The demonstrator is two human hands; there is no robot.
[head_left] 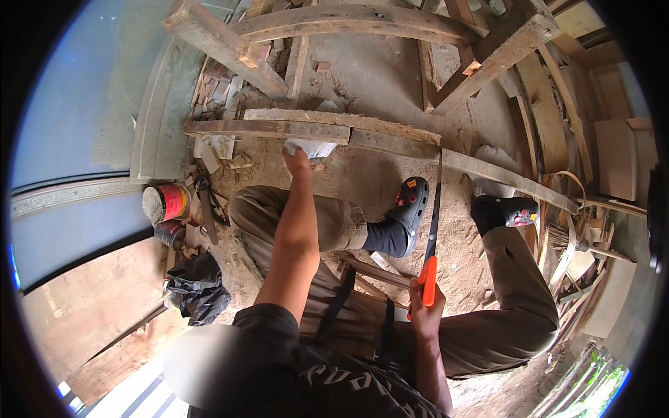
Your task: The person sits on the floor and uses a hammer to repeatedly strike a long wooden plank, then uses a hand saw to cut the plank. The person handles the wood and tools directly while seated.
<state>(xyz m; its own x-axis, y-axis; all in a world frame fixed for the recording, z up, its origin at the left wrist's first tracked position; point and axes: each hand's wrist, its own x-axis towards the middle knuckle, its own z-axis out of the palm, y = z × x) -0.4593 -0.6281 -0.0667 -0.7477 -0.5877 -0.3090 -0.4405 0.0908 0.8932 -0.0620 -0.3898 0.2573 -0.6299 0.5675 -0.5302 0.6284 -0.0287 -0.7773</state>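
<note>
My right hand is closed round the orange handle of a hand saw. The long, narrow dark blade points away from me, and its far end meets the wooden planks lying crosswise. My left hand reaches forward and grips the near edge of a wooden plank; its fingers are partly hidden there. A whitish block shows under that plank, beside the hand. A rougher strip of wood lies along the far side. Another length of wood runs on to the right, past the blade.
A wooden frame stands beyond the planks. To the left are a paint can, a smaller can, pliers-like tools and a black plastic bag. Boards and wood scraps crowd the right. My clog-clad feet flank the saw.
</note>
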